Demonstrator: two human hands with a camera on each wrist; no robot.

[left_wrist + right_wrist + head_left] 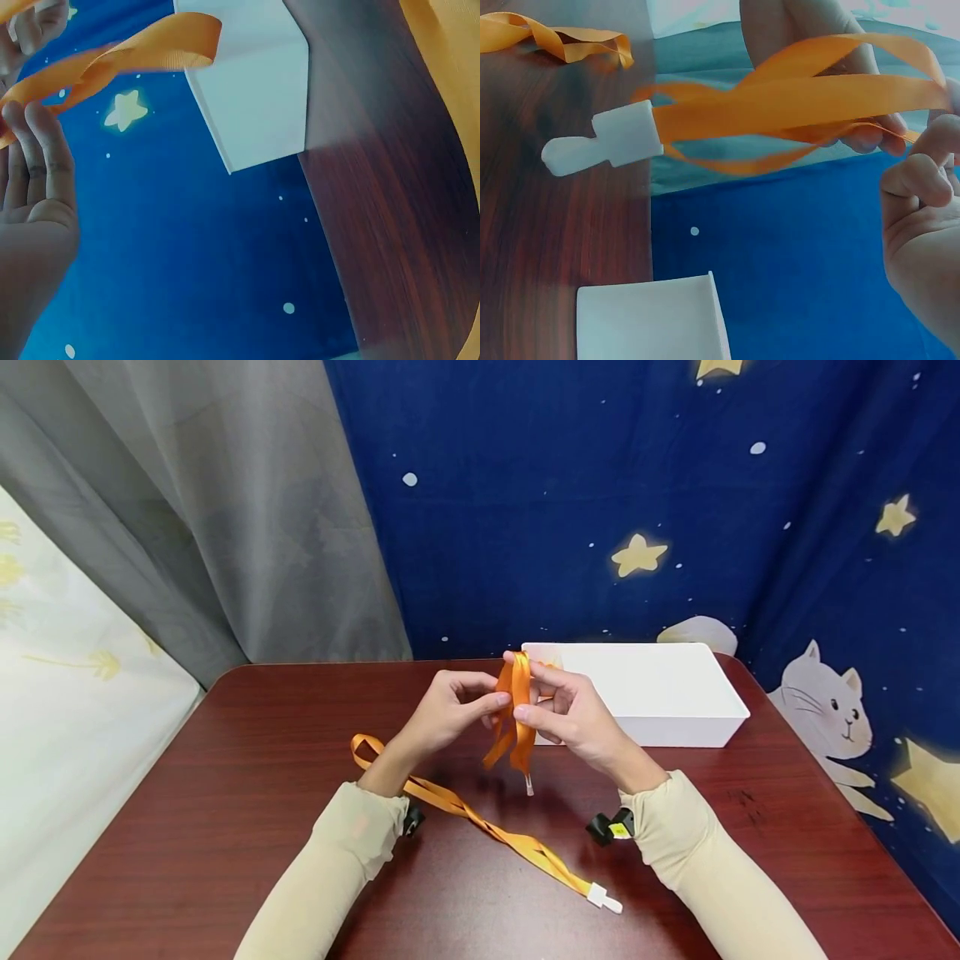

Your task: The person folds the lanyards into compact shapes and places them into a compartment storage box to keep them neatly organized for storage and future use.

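Note:
An orange lanyard (522, 693) is held up in loops over the table, between both hands. My right hand (573, 718) grips its folded ribbon near the top, with the thumb on the near side. From the other side my left hand (450, 706) pinches the ribbon between thumb and fingers. In the right wrist view a white plastic clip (630, 135) hangs at the lanyard's free end. A second orange lanyard (457, 806) lies stretched slantwise across the table below the hands, its own white clip (603, 898) towards the front.
A white open box (675, 732) stands at the back right of the dark red wooden table (247, 777), just behind the right hand. Some orange shows at its left end. A blue star-patterned curtain (510, 527) and a grey curtain (277, 527) hang behind the table.

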